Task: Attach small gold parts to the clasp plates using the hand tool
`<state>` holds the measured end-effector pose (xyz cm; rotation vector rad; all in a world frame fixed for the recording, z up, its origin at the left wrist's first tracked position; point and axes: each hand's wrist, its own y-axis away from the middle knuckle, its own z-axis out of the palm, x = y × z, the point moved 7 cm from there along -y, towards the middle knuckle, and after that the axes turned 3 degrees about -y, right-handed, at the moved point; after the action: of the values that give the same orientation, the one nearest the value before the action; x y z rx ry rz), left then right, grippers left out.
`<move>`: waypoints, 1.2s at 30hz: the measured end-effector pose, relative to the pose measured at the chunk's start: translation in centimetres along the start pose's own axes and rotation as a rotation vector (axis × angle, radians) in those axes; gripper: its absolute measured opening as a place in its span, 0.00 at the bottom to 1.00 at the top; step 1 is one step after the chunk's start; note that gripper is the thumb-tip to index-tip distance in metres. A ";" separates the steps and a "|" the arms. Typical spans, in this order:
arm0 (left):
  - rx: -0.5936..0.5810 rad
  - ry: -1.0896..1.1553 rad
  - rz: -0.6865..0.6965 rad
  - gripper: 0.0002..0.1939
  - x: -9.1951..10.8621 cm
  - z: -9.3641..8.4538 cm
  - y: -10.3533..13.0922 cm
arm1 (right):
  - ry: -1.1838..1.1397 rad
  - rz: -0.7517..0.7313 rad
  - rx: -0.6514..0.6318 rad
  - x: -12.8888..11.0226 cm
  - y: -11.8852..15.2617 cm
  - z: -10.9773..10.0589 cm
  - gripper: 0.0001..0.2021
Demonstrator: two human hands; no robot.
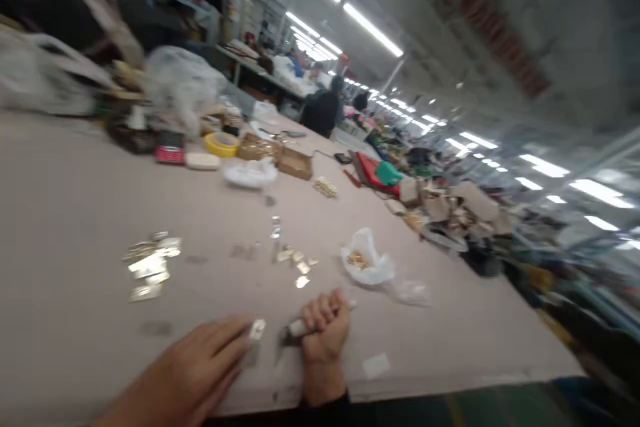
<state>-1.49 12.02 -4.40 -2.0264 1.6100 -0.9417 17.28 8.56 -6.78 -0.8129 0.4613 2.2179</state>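
L hand (200, 360) pinching small shiny metal pc. (257, 329) at fingertips; on or just above pinkish worktop (210, 213), can't tell which. R hand (326, 330) in fist round tool w/ pale handle (299, 328), dark end twd. L hand, blurred. Pile of flat shiny pcs. (150, 268) well to L; few small gold-col. pcs. (303, 267) beyond, betw. pile & open white plastic bag (383, 271) w/ gold bits. Yellow tape roll (220, 151) farther back, nr. cardboard box (295, 165).
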 end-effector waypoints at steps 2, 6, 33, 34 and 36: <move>-0.139 -0.045 -0.044 0.16 -0.1 -2.0 1.6 | -0.056 0.065 0.011 0.5 -0.2 -0.4 0.34; -0.265 -0.045 -0.075 0.17 0.4 -2.1 1.3 | -0.085 0.094 0.020 0.7 0.7 0.3 0.30; -0.252 0.042 -0.146 0.14 0.7 -0.5 0.9 | -0.005 0.011 0.002 2.3 1.5 3.3 0.21; -0.243 0.043 -0.149 0.14 0.7 -0.5 0.9 | 0.025 -0.002 -0.042 2.3 1.8 3.9 0.21; -0.218 0.027 -0.146 0.14 0.7 -0.7 0.9 | 0.113 -0.041 -0.167 2.5 2.6 5.2 0.20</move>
<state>-2.50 11.15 -4.33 -2.3138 1.6604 -0.8794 11.89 10.81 -4.43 -1.0307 0.3132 2.2011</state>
